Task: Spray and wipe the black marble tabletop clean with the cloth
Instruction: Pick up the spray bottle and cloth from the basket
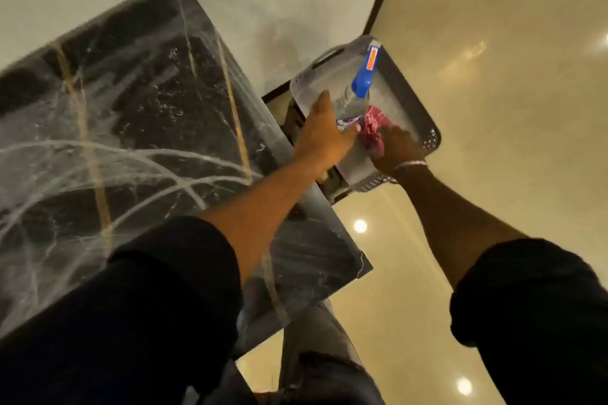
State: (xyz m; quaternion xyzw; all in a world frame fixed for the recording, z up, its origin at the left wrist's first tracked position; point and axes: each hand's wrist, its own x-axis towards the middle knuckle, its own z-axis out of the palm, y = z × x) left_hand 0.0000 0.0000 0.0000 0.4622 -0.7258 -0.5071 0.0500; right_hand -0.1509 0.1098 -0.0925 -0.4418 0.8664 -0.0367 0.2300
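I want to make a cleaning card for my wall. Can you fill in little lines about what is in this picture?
table: black marble, white and gold veins
basket: grey, beside table
bottle: clear, blue sprayer, held over basket
cloth: pink, in basket
left hand: grips bottle
right hand: on cloth, grip unclear

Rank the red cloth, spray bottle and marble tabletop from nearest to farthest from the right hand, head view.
1. red cloth, touching the right hand, in the basket.
2. spray bottle, just left, held by the left hand.
3. marble tabletop, farther left.
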